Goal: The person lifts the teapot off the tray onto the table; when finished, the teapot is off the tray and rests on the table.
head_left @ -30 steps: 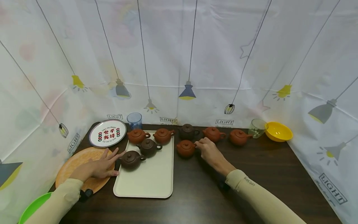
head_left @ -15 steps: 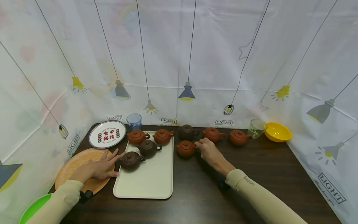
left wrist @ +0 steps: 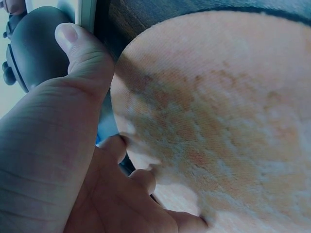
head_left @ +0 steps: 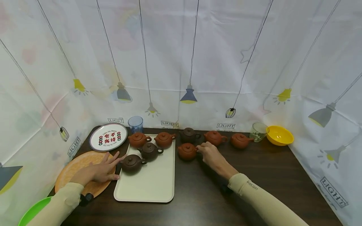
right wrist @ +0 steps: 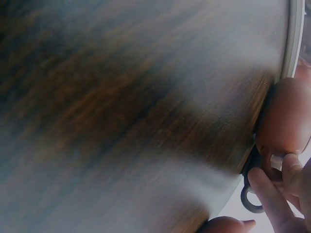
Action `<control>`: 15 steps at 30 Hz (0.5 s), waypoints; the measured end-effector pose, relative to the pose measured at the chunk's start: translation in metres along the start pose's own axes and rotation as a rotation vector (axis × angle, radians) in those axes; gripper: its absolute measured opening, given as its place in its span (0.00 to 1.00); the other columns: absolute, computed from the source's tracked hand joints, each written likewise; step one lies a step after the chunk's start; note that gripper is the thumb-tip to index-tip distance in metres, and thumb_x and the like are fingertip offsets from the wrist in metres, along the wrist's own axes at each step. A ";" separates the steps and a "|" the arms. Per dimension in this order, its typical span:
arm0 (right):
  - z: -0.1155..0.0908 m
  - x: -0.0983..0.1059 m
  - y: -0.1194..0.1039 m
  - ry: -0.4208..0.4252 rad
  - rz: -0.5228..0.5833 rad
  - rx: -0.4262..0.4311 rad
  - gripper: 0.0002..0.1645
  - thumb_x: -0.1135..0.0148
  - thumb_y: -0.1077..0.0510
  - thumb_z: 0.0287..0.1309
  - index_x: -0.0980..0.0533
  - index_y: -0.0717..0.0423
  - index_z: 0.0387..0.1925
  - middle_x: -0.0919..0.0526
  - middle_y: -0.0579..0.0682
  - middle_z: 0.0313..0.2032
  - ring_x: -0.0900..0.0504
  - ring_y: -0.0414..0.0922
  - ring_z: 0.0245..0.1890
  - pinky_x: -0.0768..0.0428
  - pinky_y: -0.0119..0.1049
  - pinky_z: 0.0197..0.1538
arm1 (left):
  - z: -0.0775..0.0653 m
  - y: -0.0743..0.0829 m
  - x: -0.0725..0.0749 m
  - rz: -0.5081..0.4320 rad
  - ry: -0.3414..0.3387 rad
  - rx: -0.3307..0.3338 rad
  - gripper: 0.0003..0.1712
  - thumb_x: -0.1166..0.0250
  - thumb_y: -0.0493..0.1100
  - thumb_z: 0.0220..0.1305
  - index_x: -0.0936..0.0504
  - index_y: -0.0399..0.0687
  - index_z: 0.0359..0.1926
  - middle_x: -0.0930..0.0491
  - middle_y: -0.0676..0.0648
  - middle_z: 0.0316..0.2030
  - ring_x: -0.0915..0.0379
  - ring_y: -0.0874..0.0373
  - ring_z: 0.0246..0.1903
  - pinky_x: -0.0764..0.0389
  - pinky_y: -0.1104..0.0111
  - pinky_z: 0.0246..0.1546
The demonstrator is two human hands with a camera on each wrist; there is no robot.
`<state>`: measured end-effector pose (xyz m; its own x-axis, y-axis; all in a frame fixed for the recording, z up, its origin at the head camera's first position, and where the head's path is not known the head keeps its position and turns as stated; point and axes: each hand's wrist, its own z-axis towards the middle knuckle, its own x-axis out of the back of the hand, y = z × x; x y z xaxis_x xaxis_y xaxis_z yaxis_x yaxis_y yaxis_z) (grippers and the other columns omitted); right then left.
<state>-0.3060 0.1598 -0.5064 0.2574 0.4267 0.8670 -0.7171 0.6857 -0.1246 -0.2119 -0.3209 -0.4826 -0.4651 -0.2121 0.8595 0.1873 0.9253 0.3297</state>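
My right hand (head_left: pixel 212 157) pinches the handle of a reddish-brown clay teapot (head_left: pixel 187 152) standing just right of the cream tray (head_left: pixel 152 188). The right wrist view shows thumb and fingers around that handle (right wrist: pixel 269 165). With fingers spread, my left hand (head_left: pixel 103 171) rests at the tray's left side, over a round orange placemat (left wrist: pixel 209 107). Its thumb lies at the tray's edge and its fingertips touch the mat. A dark brown teapot (head_left: pixel 132 164) sits on the tray near these fingers. Behind it are another dark teapot (head_left: pixel 150 151) and two reddish ones, left (head_left: pixel 138 139) and right (head_left: pixel 164 139).
Along the back stand a dark teapot (head_left: pixel 189 135) and two reddish teapots, one (head_left: pixel 214 138) left of the other (head_left: pixel 240 140). A green-tinted glass (head_left: pixel 258 131) and yellow bowl (head_left: pixel 280 135) are far right. Back left holds a blue glass (head_left: pixel 135 124) and a white plate (head_left: pixel 108 137).
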 end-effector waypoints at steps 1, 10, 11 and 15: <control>-0.001 -0.001 0.000 -0.001 0.004 -0.004 0.08 0.28 0.73 0.62 0.13 0.61 0.40 0.13 0.55 0.33 0.16 0.51 0.35 0.12 0.43 0.39 | -0.001 0.001 0.000 -0.002 -0.001 -0.001 0.53 0.38 0.69 0.74 0.55 0.62 0.87 0.62 0.31 0.86 0.76 0.19 0.82 0.64 0.07 0.56; 0.001 0.006 -0.001 -0.039 0.022 -0.024 0.13 0.29 0.67 0.67 0.13 0.64 0.51 0.11 0.56 0.42 0.15 0.51 0.40 0.13 0.44 0.42 | -0.001 0.000 -0.001 -0.010 0.002 -0.005 0.53 0.38 0.68 0.74 0.54 0.61 0.87 0.62 0.31 0.86 0.77 0.19 0.82 0.65 0.07 0.56; 0.002 0.008 -0.002 -0.047 0.017 -0.035 0.15 0.29 0.66 0.67 0.13 0.65 0.54 0.11 0.56 0.44 0.15 0.51 0.43 0.13 0.45 0.43 | -0.001 -0.001 -0.001 -0.012 0.002 -0.006 0.53 0.38 0.68 0.74 0.55 0.61 0.87 0.62 0.31 0.86 0.77 0.19 0.82 0.65 0.07 0.56; 0.011 0.021 -0.009 -0.062 0.041 -0.074 0.23 0.30 0.62 0.68 0.17 0.63 0.63 0.13 0.59 0.56 0.15 0.55 0.53 0.12 0.49 0.49 | -0.002 -0.001 0.000 -0.015 0.005 -0.009 0.53 0.39 0.68 0.75 0.55 0.62 0.87 0.63 0.32 0.86 0.78 0.19 0.82 0.66 0.07 0.56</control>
<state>-0.3013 0.1556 -0.4821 0.1870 0.4197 0.8882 -0.6759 0.7111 -0.1937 -0.2101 -0.3224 -0.4823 -0.4635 -0.2280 0.8563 0.1881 0.9190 0.3465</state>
